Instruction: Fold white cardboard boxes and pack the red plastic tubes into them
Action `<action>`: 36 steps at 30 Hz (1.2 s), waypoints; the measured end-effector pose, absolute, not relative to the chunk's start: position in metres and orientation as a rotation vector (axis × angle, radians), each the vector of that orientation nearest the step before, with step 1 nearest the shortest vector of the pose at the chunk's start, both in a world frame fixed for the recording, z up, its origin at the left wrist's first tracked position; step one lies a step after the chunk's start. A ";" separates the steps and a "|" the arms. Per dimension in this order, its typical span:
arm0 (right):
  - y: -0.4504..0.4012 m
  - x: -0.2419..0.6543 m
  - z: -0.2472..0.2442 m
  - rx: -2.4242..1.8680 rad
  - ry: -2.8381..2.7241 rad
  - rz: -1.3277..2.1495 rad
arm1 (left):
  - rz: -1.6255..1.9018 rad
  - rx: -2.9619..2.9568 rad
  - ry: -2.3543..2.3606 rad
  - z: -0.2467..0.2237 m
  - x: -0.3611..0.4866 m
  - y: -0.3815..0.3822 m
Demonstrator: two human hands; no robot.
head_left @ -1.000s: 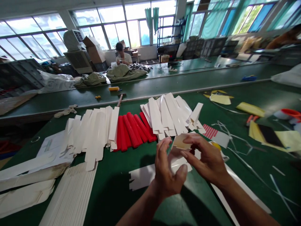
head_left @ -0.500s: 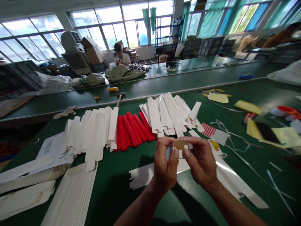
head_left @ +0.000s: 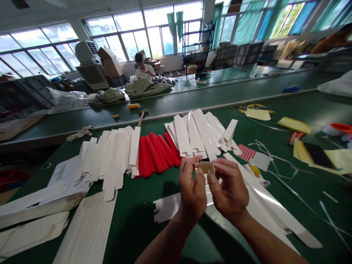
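Note:
Between my two hands is a white cardboard box with its near end open, showing the brown inside. My left hand grips its left side, thumb at the opening. On the other side my right hand pinches the rim between thumb and fingers. The far part of the box is hidden behind my hands. Below them a flat white carton blank lies on the green table. Just beyond are several red ribbed bundles, flanked by white boxes and more white cartons on the left.
A stack of flat blanks fills the front left. Long white cartons lie at right, near a red-dotted sticker sheet, loose white straps and yellow paper. A co-worker sits across the far table.
My right hand has shifted slightly left and the box's open end has narrowed between my hands. The whole view has moved a little.

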State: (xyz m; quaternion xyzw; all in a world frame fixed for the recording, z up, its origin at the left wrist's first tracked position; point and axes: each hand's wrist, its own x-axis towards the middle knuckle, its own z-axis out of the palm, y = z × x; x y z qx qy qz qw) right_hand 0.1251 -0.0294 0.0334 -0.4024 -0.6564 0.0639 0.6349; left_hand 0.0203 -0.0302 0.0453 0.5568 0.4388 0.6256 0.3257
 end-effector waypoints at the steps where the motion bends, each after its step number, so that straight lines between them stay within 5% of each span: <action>1: -0.029 0.126 0.035 -0.903 -1.531 0.055 | 1.636 1.490 1.164 0.046 0.021 -0.029; 11: -0.019 0.122 0.041 -0.828 -1.669 -0.074 | 1.585 1.266 1.199 0.044 0.021 -0.018; 21: -0.005 0.134 0.053 -1.067 -1.560 0.723 | 1.486 1.167 0.815 0.024 0.015 -0.011; 29: -0.003 0.137 0.056 -0.797 -1.763 0.461 | 1.555 0.946 1.185 0.043 0.030 -0.010; 36: 0.000 0.153 0.066 -0.778 -1.937 0.479 | 1.863 1.532 1.037 -0.010 0.031 -0.013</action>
